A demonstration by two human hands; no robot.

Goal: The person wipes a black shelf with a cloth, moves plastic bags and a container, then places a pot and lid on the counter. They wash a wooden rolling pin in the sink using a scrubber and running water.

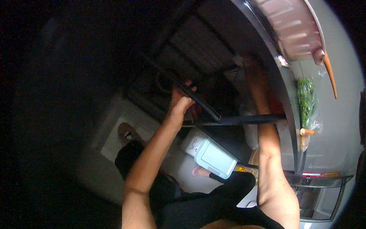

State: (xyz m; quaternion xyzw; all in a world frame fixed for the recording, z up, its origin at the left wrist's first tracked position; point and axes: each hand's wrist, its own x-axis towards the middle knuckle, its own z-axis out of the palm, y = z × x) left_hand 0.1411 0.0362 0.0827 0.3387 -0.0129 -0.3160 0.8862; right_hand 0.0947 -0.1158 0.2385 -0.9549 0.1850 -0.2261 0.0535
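My left hand [183, 94] is at a dark bar [204, 106] of a rack under the counter. The bar crosses in front of the hand, with fingers on one side and the thumb on the other; shadow hides whether they grip it. My right forearm [268, 140] passes behind a dark crossbar [248, 119] into the rack. In deep shadow, my right hand [248, 61] is near a small pale thing [237, 60]; I cannot tell whether it holds it. A dim round rim [160, 81] lies by my left hand.
On the counter [328, 120] to the right are a pink ribbed basin [297, 28], a carrot [330, 75] and bagged green leaves [306, 103]. A light-blue lidded box [217, 157] is below, between my arms. A glass-fronted appliance [321, 197] is at lower right.
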